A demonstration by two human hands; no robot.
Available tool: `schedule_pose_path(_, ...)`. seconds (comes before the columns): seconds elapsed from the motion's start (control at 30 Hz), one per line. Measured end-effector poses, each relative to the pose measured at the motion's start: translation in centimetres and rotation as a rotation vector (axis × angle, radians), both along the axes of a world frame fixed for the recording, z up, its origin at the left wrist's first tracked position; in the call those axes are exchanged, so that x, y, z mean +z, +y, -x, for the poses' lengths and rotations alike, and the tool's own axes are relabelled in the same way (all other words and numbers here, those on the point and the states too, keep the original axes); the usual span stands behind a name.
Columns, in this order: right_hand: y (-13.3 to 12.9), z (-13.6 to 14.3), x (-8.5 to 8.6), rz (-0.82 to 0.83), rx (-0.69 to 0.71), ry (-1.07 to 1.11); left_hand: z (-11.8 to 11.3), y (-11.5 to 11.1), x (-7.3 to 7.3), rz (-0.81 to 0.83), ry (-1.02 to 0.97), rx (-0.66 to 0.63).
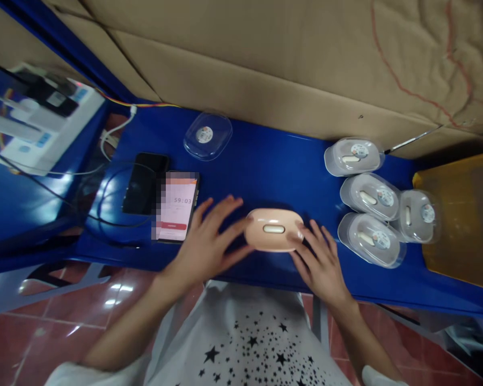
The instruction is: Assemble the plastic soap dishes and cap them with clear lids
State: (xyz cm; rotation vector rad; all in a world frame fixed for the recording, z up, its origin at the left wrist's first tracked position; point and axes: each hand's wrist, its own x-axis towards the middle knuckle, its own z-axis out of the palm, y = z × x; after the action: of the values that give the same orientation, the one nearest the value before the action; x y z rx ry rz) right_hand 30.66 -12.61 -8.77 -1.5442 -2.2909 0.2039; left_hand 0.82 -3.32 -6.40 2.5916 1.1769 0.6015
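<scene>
A peach-coloured oval box [257, 244] with a pale elongated piece in the middle of its top lies on the blue table in front of me. My left hand [209, 238] grips its left end between thumb and index finger, the other fingers stretched out past it. At the right end, my right hand [320, 260] has thumb and fingertips against the box, its remaining fingers spread. Farther back to the left sits a clear plastic lid [221, 134] with a round white sticker.
Several clear-lidded boxes [372, 195] with round stickers stand at right, beside a yellow container [462, 214]. To the left lie a phone showing a timer [175, 206], a black device [139, 182], cables and a white power strip [74, 120]. Brown cardboard [245, 64] walls the back.
</scene>
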Motion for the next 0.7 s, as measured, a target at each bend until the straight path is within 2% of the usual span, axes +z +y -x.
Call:
schedule_pose_path(0.13, 2.0, 1.0, 0.4, 0.032, -0.119, -0.043, -0.4, 7.9, 2.5, 0.035, 0.202, 0.396)
schedule_pose_path(0.23, 2.7, 1.9, 0.8, 0.059, -0.121, 0.008, -0.6, 13.5, 2.7, 0.120, 0.324, 0.529)
schedule_pose_path(0.33, 2.7, 2.2, 0.9, 0.068, -0.113, 0.064, -0.7, 16.7, 2.1, 0.234, 0.381, 0.604)
schedule_pose_path(0.4, 2.5, 1.7, 0.7, 0.078, -0.109, 0.076, -0.7, 17.0, 2.0, 0.253, 0.367, 0.629)
schedule_pose_path(0.43, 2.3, 1.3, 0.5, 0.086, -0.111, 0.080, -0.7, 16.6, 2.2, 0.237, 0.335, 0.611)
schedule_pose_path(0.5, 1.9, 0.3, 0.2, 0.106, -0.136, 0.106, -0.6, 14.9, 2.8, 0.205, 0.224, 0.461)
schedule_pose_path(0.6, 1.3, -1.1, -0.1, 0.143, -0.189, 0.205, -0.9, 11.4, 3.9, 0.294, 0.020, 0.008)
schedule_pose_path(0.63, 1.3, -1.5, -0.2, 0.152, -0.197, 0.243, -1.2, 10.3, 4.1, 0.328, -0.022, -0.106)
schedule_pose_path(0.7, 1.4, -1.9, -0.2, 0.161, -0.193, 0.296, -2.2, 8.8, 4.1, 0.366, -0.048, -0.248)
